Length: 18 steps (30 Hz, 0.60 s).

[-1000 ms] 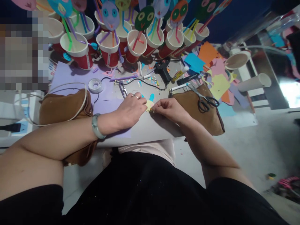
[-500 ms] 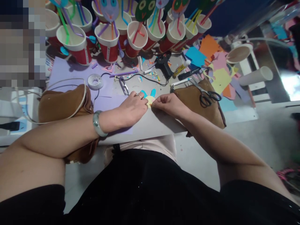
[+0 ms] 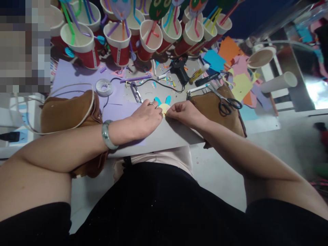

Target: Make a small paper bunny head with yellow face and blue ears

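Note:
A small round yellow paper cutout (image 3: 164,108) with two blue ear-shaped strips (image 3: 167,99) lies at the table's near middle, partly hidden by my fingers. My left hand (image 3: 147,118), with a ring and a jade-like bangle on its wrist, is curled closed against the cutout's left edge. From the right, my right hand (image 3: 186,114) pinches with thumb and forefinger at the cutout's lower right edge. A tiny orange-red mark shows near those fingertips; whatever the pinch may hold is too small to name.
Red-and-white paper cups (image 3: 120,44) with straws and paper faces line the back. A black glue gun (image 3: 181,70), a glue stick (image 3: 198,73), a utility knife (image 3: 136,92), a tape roll (image 3: 104,87) and scissors (image 3: 225,102) lie around. Brown padded bags (image 3: 68,114) flank my arms.
My hands stay at the yellow cutout with almost no movement. The camera view shifts very slightly.

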Each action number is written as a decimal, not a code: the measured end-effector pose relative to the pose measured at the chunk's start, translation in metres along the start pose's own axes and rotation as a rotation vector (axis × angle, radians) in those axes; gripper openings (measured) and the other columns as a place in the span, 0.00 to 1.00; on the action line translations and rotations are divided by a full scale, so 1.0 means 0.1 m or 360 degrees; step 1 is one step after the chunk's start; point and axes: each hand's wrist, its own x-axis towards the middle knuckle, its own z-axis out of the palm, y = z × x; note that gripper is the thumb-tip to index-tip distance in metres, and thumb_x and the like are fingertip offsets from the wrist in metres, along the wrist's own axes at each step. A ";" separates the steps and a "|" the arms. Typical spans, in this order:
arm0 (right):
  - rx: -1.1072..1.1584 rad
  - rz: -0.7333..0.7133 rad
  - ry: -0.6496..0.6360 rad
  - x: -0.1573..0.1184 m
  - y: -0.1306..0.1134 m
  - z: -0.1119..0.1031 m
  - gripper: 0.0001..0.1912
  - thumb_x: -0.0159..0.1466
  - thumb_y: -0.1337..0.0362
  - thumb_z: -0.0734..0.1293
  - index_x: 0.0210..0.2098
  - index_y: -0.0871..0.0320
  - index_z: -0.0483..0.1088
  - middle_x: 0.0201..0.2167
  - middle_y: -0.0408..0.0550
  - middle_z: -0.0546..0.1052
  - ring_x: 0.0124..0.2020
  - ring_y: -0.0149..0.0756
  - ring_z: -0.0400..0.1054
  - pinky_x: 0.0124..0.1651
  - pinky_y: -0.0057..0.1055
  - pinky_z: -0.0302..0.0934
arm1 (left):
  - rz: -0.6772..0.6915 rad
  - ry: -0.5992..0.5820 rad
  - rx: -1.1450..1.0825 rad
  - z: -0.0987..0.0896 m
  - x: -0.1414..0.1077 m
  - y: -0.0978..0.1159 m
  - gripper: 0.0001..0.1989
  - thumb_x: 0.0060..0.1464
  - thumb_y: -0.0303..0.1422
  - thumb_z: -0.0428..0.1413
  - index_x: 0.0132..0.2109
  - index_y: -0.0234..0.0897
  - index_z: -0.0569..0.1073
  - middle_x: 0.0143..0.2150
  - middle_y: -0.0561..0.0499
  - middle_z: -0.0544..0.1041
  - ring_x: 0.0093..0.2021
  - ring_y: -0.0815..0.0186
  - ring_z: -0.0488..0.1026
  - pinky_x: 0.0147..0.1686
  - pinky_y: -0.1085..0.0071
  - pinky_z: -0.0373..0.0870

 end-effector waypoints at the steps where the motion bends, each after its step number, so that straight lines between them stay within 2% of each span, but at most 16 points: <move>1: -0.0005 -0.0018 0.0004 0.00 0.00 0.00 0.22 0.53 0.54 0.79 0.18 0.57 0.65 0.16 0.41 0.66 0.20 0.25 0.54 0.21 0.26 0.47 | 0.0010 0.0007 0.0003 0.00 -0.01 0.00 0.12 0.61 0.20 0.51 0.40 0.35 0.78 0.42 0.44 0.80 0.48 0.55 0.71 0.43 0.59 0.57; 5: -0.0055 -0.0055 -0.0006 0.00 -0.02 0.01 0.23 0.53 0.54 0.79 0.17 0.57 0.64 0.16 0.41 0.66 0.19 0.25 0.54 0.20 0.26 0.46 | 0.0031 0.0056 0.0024 0.01 -0.03 0.01 0.12 0.62 0.21 0.50 0.44 0.34 0.78 0.43 0.43 0.80 0.48 0.55 0.71 0.44 0.59 0.58; 18: -0.0137 -0.0049 0.0050 -0.03 -0.05 0.02 0.21 0.55 0.55 0.77 0.18 0.59 0.66 0.15 0.41 0.67 0.19 0.24 0.54 0.21 0.26 0.46 | 0.0020 0.0010 0.0119 0.02 -0.04 0.05 0.15 0.66 0.21 0.47 0.52 0.32 0.75 0.48 0.41 0.78 0.49 0.54 0.72 0.44 0.59 0.58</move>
